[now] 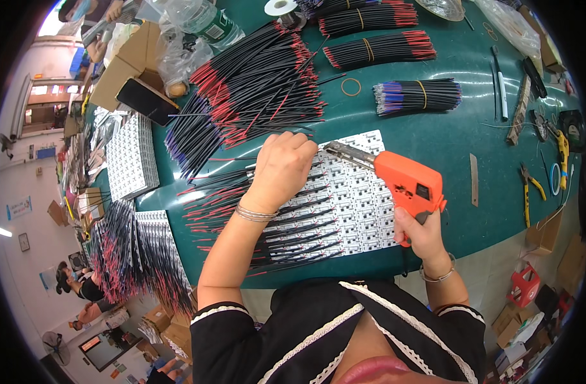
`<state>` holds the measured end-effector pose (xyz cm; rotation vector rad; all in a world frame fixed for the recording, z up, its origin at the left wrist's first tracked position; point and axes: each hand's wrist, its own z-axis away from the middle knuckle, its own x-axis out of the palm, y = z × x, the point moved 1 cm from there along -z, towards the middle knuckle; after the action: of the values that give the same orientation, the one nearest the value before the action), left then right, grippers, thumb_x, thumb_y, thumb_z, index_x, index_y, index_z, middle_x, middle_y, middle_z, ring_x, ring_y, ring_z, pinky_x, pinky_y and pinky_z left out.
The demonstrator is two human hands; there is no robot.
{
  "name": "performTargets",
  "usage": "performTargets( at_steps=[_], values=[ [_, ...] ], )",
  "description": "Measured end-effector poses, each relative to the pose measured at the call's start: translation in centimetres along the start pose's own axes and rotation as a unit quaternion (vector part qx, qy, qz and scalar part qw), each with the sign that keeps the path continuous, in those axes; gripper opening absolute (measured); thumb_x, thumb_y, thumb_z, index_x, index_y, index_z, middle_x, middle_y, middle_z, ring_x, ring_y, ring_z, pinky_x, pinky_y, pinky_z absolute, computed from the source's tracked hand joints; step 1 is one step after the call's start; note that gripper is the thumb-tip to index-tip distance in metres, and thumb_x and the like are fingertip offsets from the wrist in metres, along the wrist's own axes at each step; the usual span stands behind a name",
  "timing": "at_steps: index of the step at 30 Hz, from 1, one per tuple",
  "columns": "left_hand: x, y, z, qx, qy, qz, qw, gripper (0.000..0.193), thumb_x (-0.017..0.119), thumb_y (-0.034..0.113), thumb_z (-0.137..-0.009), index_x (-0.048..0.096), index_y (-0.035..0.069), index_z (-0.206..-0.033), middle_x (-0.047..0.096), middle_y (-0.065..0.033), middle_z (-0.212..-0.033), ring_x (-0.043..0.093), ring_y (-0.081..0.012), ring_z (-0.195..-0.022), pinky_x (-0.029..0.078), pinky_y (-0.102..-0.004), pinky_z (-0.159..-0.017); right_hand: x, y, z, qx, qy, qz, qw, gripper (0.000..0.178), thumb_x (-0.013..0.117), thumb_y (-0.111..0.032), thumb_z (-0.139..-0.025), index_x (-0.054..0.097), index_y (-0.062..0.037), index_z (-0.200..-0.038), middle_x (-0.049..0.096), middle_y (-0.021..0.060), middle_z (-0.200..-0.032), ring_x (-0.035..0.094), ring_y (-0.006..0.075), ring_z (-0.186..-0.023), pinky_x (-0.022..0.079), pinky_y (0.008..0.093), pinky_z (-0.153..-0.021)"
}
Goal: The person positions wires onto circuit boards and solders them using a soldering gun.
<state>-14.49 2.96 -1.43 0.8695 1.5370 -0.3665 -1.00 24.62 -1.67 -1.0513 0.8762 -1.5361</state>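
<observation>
My left hand (286,160) is closed in a pinch over the top edge of a white circuit board panel (363,217). A thin black wire with a red end (232,159) runs into that hand; the fingers hide the pinched part. My right hand (422,233) grips the handle of an orange soldering gun (408,179). Its metal tip points left and nearly meets my left fingertips. Rows of black wires with red ends (299,230) lie across the panel's left part and stick out past its left side, partly under my left forearm.
Loose black and red wires (261,83) are heaped beyond the panel, beside banded bundles (379,48) and a blue-ended bundle (417,96). Stacked panels (131,153), a phone (147,101) and a wired panel (158,249) lie left. Pliers (528,192) and a steel strip (474,179) lie right.
</observation>
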Motion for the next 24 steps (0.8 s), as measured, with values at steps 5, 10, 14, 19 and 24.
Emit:
performTargets(
  at_steps=[5, 10, 14, 19, 24],
  values=[
    [0.1, 0.0, 0.1, 0.008, 0.000, -0.020, 1.000, 0.006, 0.061, 0.006, -0.069, 0.058, 0.008, -0.073, 0.050, -0.0032, -0.067, 0.049, -0.0218, -0.066, 0.037, -0.0331, -0.060, -1.1, 0.1, -0.1, -0.035, 0.015, -0.082, 0.996, 0.026, 0.052, -0.014, -0.083, 0.047, 0.0038, -0.100, 0.046, 0.0034, -0.053, 0.041, 0.0095, -0.037, 0.035, 0.0220, -0.037],
    [0.3, -0.1, 0.5, 0.001, 0.017, -0.007, 1.000, 0.005, 0.061, 0.006, -0.070, 0.057, 0.007, -0.073, 0.051, -0.0043, -0.068, 0.049, -0.0227, -0.067, 0.038, -0.0337, -0.062, -1.8, 0.5, -0.3, -0.049, 0.005, -0.177, 0.983, 0.031, 0.051, -0.017, -0.083, 0.047, 0.0034, -0.105, 0.042, 0.0031, -0.054, 0.040, 0.0095, -0.037, 0.034, 0.0217, -0.036],
    [0.3, 0.1, 1.0, -0.025, 0.057, 0.066, 0.996, 0.005, 0.061, 0.006, -0.071, 0.058, 0.006, -0.075, 0.053, -0.0067, -0.071, 0.051, -0.0250, -0.071, 0.040, -0.0347, -0.066, -2.0, 0.6, -0.4, -0.050, -0.004, -0.203, 0.978, 0.031, 0.049, -0.019, -0.084, 0.046, 0.0032, -0.106, 0.041, 0.0027, -0.054, 0.040, 0.0097, -0.037, 0.034, 0.0221, -0.037],
    [-2.4, -1.5, -2.1, -0.038, 0.089, 0.038, 0.995, 0.008, 0.062, 0.014, -0.073, 0.059, 0.006, -0.070, 0.054, -0.0064, -0.073, 0.052, -0.0253, -0.072, 0.040, -0.0359, -0.064, -2.5, 0.6, -0.2, -0.049, 0.017, -0.265, 0.963, 0.030, 0.050, -0.015, -0.082, 0.048, 0.0036, -0.105, 0.043, 0.0031, -0.054, 0.041, 0.0102, -0.038, 0.035, 0.0231, -0.037],
    [-3.7, -5.0, -7.9, -0.086, 0.159, -0.046, 0.983, 0.009, 0.059, 0.015, -0.074, 0.062, 0.007, -0.075, 0.054, -0.0092, -0.075, 0.055, -0.0280, -0.073, 0.043, -0.0377, -0.067, -2.5, 0.6, -0.2, -0.070, 0.019, -0.266, 0.961, 0.030, 0.051, -0.015, -0.082, 0.048, 0.0037, -0.105, 0.043, 0.0033, -0.055, 0.041, 0.0108, -0.038, 0.035, 0.0235, -0.038]
  ],
)
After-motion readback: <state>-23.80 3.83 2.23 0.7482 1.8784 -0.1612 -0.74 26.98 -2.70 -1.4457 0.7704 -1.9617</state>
